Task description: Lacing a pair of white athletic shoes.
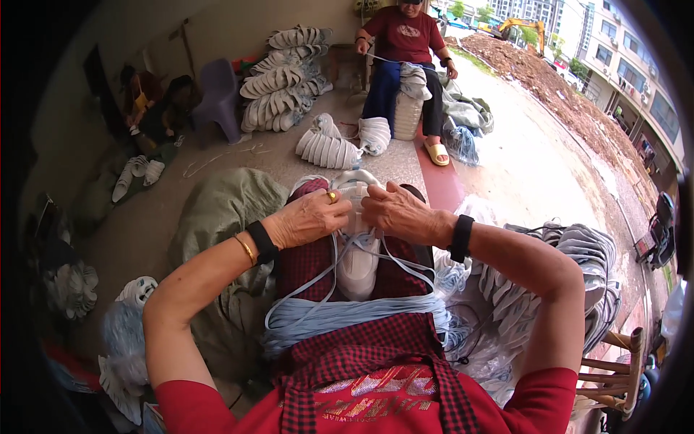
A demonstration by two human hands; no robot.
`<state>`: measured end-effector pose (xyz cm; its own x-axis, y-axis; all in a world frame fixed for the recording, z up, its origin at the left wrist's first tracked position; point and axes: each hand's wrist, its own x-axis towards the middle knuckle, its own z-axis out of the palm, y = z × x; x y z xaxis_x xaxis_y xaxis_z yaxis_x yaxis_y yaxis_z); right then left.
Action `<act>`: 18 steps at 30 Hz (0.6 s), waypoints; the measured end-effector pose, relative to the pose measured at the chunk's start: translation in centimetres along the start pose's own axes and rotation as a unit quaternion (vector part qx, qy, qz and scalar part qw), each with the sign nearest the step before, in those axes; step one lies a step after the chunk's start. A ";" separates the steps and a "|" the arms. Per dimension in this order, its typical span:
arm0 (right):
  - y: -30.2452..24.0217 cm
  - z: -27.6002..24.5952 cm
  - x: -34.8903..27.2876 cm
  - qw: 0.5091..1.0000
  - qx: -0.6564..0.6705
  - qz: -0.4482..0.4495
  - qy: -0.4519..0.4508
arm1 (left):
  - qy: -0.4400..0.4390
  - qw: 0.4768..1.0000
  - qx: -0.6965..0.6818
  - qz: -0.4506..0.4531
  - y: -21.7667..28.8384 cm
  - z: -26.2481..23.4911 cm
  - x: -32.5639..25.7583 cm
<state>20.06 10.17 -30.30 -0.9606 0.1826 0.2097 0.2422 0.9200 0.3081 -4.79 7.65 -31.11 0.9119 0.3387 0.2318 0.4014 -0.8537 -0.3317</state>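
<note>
The lacing looks partly done, maybe about half. One white shoe [356, 269] is on the person's lap [299, 262], between the legs, with its round toe pointing toward the person's belly and its heel pointing away. A light blue lace [311, 281] crosses over the lower part of the shoe's front, near the toe, so that bit seems to be done. The top part is under the hands, so I cannot see how much of it is laced. Long bits of lace hang loose on both sides in big floppy loops, and no bow shows, so there seems to be some pulling and tidying left. The left hand [307, 218] is at the left side of the shoe's top part, and the right hand [405, 215] is at the right side. The fingers of both hands are bent and pinched on the shoe there; I cannot tell if they have lace between them too. A thick bunch of blue laces [354, 316] lies across the lap, just past the toe. There are lots of other shoes around: a big pile [585, 257] by the right arm, a short row [329, 150] on the floor in front, and a tall stack [282, 90] near the wall. I cannot tell which of those are finished.
</note>
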 end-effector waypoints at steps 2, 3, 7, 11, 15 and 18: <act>0.1 0.3 -0.3 0.999 0.005 0.015 -0.036 | -0.061 0.997 -0.017 -0.041 0.3 -0.6 0.8; 0.2 0.6 -0.7 0.998 0.036 0.026 -0.037 | -0.120 0.989 -0.035 -0.084 0.7 -1.1 1.4; 0.2 -0.9 -0.4 0.982 0.164 0.063 -0.065 | -0.275 0.913 -0.215 -0.209 -1.2 -0.9 2.4; 0.5 0.5 0.5 0.978 0.160 0.115 -0.067 | -0.173 0.923 -0.146 -0.311 0.2 0.6 3.0; -0.3 1.6 0.8 0.974 0.154 0.167 -0.001 | -0.113 0.889 -0.248 -0.367 -0.1 1.0 2.1; 0.1 1.9 0.8 0.930 0.287 0.228 0.040 | -0.059 0.901 -0.257 -0.344 0.3 1.2 2.2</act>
<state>19.02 11.04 -31.83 -0.7577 0.5933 0.2718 0.4865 0.7911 -0.3707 -2.60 8.63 -31.74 0.4772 0.8716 0.1120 0.8101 -0.4857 0.3283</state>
